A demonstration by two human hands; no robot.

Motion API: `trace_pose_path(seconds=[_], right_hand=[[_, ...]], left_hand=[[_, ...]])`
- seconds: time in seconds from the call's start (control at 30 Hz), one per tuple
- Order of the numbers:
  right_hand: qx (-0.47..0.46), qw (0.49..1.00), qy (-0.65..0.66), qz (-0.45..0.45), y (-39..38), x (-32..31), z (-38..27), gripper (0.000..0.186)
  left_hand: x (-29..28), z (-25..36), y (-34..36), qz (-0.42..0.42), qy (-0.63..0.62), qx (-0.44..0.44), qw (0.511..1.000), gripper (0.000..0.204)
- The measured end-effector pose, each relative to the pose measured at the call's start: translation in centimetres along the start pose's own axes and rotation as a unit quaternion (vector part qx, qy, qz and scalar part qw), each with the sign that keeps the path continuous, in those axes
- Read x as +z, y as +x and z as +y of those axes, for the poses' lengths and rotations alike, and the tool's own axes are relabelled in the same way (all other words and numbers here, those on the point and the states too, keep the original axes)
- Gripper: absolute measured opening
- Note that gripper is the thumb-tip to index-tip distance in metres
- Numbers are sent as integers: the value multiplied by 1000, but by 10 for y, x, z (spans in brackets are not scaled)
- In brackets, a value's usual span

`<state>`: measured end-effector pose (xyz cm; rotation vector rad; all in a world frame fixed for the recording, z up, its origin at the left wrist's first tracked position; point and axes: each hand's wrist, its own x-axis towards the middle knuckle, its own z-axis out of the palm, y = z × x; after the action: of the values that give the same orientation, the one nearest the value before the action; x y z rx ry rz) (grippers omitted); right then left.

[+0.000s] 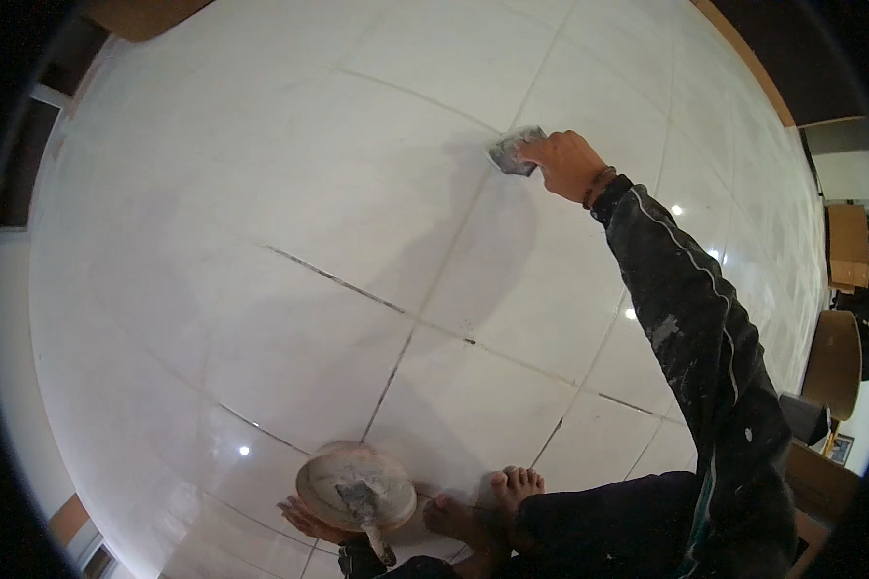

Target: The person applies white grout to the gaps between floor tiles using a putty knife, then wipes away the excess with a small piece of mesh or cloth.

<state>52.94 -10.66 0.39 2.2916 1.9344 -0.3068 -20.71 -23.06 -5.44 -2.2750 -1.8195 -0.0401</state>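
The flat grey scraper, smeared with pale paste [514, 154], lies over a tile joint in the upper middle of the frame. My right hand [567, 166] is clamped on it, well apart from my left hand [309, 519], whose fingers show under the rim of the shallow round pale bowl [311, 475] at bottom centre; its palm is hidden, so I cannot tell how firmly it grips. In the bowl rests a paste-coated spatula [359, 500].

Around the scraper, the joints of the glossy white tile floor [261, 174] look pale and, I judge, filled, down to the crossing near the centre. Left to do, it seems, are the dark joint left of that crossing [333, 278], the dark joint running down to the bowl [388, 381], and dark stretches at lower left and lower right. My bare feet [517, 485] are just right of the bowl.
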Motion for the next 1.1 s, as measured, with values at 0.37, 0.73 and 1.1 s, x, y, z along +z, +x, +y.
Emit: trace_pose_path(seconds=[0.37, 0.73, 1.1], right_hand=[[7, 997, 46, 57, 3, -31, 19, 32], [130, 987, -11, 92, 24, -23, -10, 43], [-28, 993, 57, 97, -2, -6, 3, 44]], left_hand=[[-3, -5, -4, 4, -29, 21, 999, 77], [-4, -2, -6, -1, -30, 26, 999, 82], [-30, 23, 18, 45, -83, 47, 994, 90]])
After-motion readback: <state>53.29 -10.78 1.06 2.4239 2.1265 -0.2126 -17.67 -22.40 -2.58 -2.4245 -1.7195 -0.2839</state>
